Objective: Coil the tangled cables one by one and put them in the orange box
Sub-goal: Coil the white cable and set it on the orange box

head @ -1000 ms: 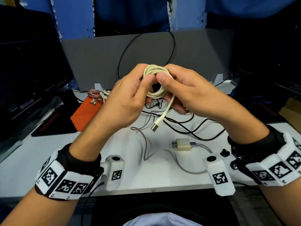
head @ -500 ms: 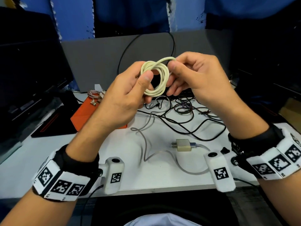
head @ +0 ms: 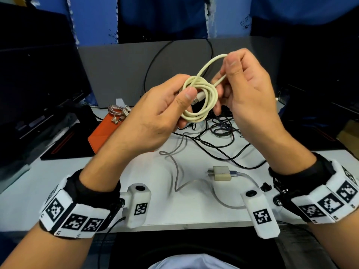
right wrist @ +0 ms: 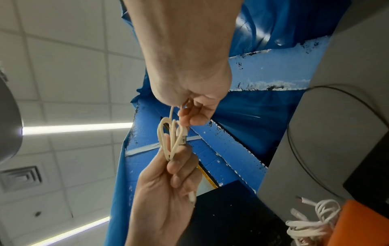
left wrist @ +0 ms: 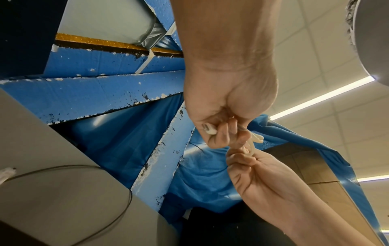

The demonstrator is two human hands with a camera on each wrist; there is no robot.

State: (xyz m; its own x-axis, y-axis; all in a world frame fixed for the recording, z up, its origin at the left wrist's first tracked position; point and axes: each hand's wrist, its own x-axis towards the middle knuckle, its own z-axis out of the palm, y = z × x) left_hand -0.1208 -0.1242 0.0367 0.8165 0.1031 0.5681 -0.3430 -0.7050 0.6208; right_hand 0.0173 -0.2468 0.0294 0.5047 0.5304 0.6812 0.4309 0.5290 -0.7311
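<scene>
A cream cable (head: 202,101) is wound into a small coil and held up above the table. My left hand (head: 171,105) pinches the coil with the thumb on top, one plug end (left wrist: 208,129) poking out by the palm. My right hand (head: 239,78) pinches a loose loop of the same cable (right wrist: 170,133) raised above the coil. The USB plug (right wrist: 183,138) lies across the coil's middle. The orange box (head: 104,133) sits on the table at the left, behind my left hand, with coiled cables (head: 118,112) at its far end.
A tangle of black cables (head: 219,136) lies on the white table (head: 38,187) under my hands. A grey cable (head: 176,171) runs to a beige charger plug (head: 220,173) nearer me. A grey board (head: 120,68) stands behind; dark monitors flank both sides.
The free end with the USB plug, hanging below the coil a second ago, has been passed through it. My right hand has lifted a loop up and to the right.
</scene>
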